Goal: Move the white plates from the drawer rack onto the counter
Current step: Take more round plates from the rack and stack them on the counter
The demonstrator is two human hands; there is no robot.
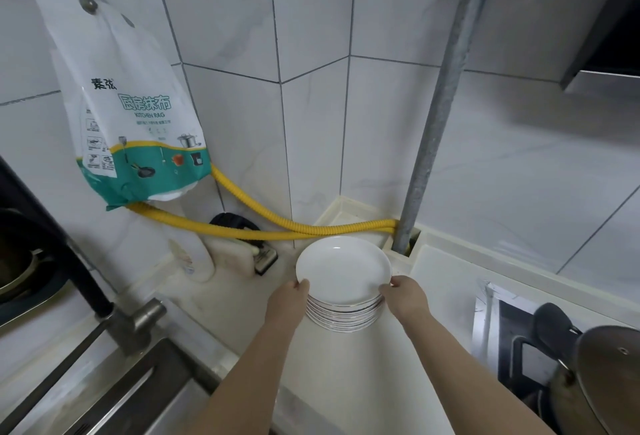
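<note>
over counter (346,365), both hands grip plate stack (343,270)

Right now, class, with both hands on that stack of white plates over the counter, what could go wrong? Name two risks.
1. The left hand and right hand hold the stack of white plates only at its rims; the grip could slip and the stack might topple.
2. The yellow hose and grey pipe stand close behind; pushing the stack further back may knock them.
</note>
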